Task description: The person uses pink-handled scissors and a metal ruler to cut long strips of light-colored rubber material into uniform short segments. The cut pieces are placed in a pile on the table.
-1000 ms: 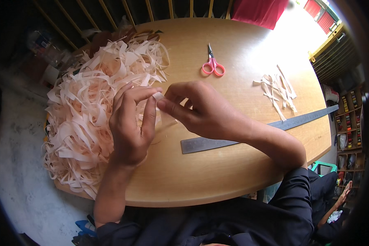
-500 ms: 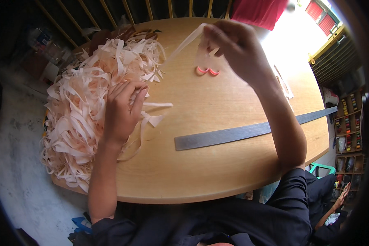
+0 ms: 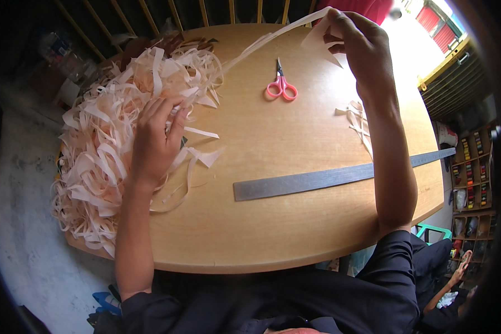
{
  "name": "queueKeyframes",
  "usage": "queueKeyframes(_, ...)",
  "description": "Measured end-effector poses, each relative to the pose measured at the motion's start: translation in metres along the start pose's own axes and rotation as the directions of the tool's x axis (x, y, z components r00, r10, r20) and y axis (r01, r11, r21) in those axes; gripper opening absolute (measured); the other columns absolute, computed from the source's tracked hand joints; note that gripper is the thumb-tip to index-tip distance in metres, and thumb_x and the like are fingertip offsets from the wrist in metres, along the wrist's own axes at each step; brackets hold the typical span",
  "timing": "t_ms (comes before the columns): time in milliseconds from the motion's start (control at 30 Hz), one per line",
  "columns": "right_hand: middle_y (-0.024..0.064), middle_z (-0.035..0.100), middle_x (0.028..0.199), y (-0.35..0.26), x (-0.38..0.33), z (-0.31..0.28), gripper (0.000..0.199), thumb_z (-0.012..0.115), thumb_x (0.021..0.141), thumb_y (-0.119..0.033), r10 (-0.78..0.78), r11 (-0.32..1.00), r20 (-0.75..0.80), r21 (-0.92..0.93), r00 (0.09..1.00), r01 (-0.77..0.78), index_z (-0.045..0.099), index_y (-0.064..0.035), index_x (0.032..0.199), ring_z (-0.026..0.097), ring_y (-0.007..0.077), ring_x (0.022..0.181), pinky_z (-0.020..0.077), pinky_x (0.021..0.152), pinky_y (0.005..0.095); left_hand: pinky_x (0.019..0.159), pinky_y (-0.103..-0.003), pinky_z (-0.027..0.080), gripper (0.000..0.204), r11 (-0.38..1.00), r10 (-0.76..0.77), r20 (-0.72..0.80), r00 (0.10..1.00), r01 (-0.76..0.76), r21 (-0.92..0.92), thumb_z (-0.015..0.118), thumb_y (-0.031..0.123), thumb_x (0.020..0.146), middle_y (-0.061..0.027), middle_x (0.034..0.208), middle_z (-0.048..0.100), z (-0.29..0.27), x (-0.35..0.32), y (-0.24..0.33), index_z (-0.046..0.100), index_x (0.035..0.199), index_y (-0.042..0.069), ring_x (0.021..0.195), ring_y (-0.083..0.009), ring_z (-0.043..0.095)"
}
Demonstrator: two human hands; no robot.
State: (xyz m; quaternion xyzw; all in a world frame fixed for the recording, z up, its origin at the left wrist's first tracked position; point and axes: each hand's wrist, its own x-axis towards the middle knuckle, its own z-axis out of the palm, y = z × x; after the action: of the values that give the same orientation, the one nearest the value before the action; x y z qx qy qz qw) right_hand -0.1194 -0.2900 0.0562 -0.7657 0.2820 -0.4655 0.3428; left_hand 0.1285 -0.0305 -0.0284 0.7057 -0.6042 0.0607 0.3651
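Note:
A large tangled heap of pale pink fabric strips (image 3: 103, 161) covers the left side of the table. At its right edge my left hand (image 3: 155, 136) is closed, fingers curled over some strips, with the grip itself partly hidden. Far right of it, raised above the table, my right hand (image 3: 367, 50) pinches one end of a long pale pink strip (image 3: 284, 32). That strip stretches up and across from the heap, and a wider piece of it dangles below my fingers. Between the two hands, at the back, lie scissors (image 3: 283, 86) with pink handles and points facing away.
A long metal ruler (image 3: 303, 181) lies across the right half of the wooden table (image 3: 250, 234). Several loose strips (image 3: 358, 119) are beside my right forearm. Metal bars stand along the far edge. Another person's hand (image 3: 463, 267) shows at lower right, near shelves (image 3: 476, 172).
My right hand has moved right and away from me, drawing the strip further out of the heap and uncovering the scissors. My left hand has shifted slightly left and away.

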Motion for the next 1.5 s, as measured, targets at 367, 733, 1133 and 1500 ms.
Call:
queueKeyframes(367,0.0109,0.074,0.087,-0.011,-0.004,0.001,0.030,0.059,0.107,-0.022,0.096,0.995,-0.128,0.042,0.987,-0.092,0.074,0.0029,0.100,0.070,0.0186,0.079,0.0565,0.069,0.0322,0.093,-0.045,0.051,0.021,0.999,0.014,-0.046,0.999,-0.012,0.031,0.065,0.012,0.100,-0.0199,0.110,0.071,0.004,0.003,-0.011,0.067,0.114,-0.003,0.106,-0.0390,0.066)
queueKeyframes(733,0.0156,0.078,0.100,0.018,0.016,-0.031,0.049,0.059,0.108,-0.046,0.244,0.941,0.352,-0.313,0.904,-0.133,0.074,-0.0009,0.116,0.078,0.0229,0.095,0.0610,0.079,0.0355,0.094,-0.047,0.050,0.023,0.984,0.010,-0.005,1.000,-0.009,0.178,0.069,0.016,0.098,-0.0191,0.109,0.070,0.002,0.003,-0.015,0.066,0.113,-0.001,0.104,-0.0381,0.065)
queueKeyframes(1133,0.0127,0.080,0.099,0.065,0.040,-0.058,0.046,0.057,0.110,-0.045,-0.023,0.892,0.215,-0.437,0.976,0.118,0.074,-0.0032,0.121,0.078,0.0195,0.093,0.0613,0.077,0.0341,0.103,-0.047,0.048,0.040,0.985,0.041,-0.049,0.998,-0.032,0.167,0.070,0.006,0.087,-0.0168,0.120,0.068,-0.003,0.000,0.010,0.061,0.126,0.003,0.115,-0.0372,0.064)
queueKeyframes(1500,0.0102,0.075,0.095,-0.028,0.001,-0.022,0.017,0.065,0.104,-0.014,-0.249,0.937,-0.062,-0.268,0.967,0.224,0.077,-0.0017,0.103,0.073,0.0176,0.083,0.0612,0.074,0.0322,0.127,-0.051,0.028,0.060,0.949,0.136,0.455,0.880,-0.248,0.196,0.048,0.043,0.110,-0.0190,0.163,0.043,0.043,-0.010,0.042,0.046,0.157,0.005,0.153,-0.0380,0.037)
